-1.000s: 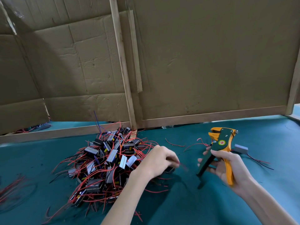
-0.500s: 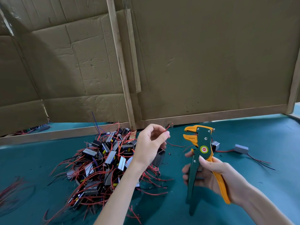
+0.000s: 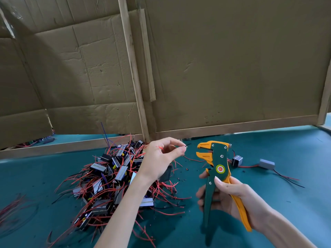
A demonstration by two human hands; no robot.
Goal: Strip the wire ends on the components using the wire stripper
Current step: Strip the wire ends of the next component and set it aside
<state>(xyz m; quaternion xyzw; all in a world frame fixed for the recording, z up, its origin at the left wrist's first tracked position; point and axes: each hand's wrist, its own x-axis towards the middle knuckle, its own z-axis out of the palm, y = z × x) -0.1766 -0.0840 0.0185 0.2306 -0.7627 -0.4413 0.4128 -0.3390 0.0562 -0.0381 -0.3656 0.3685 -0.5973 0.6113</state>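
Lifted the left hand (image 3: pixel 157 161) off the pile of components (image 3: pixel 111 176), pinching a wire end (image 3: pixel 187 145) just right of it, beside the gaping wire stripper (image 3: pixel 219 169) gripped in the right hand (image 3: pixel 232 196); probably finished two loose components (image 3: pixel 237 161) farther right, left the pile undone

Shows a teal-covered table (image 3: pixel 295 149) walled at the back by creased brown cardboard sheets (image 3: pixel 80 68) on the left and a smoother brown board (image 3: pixel 232 68) on the right, with a long wooden batten (image 3: pixel 133 68) and a shorter strip (image 3: pixel 147 59) between them.
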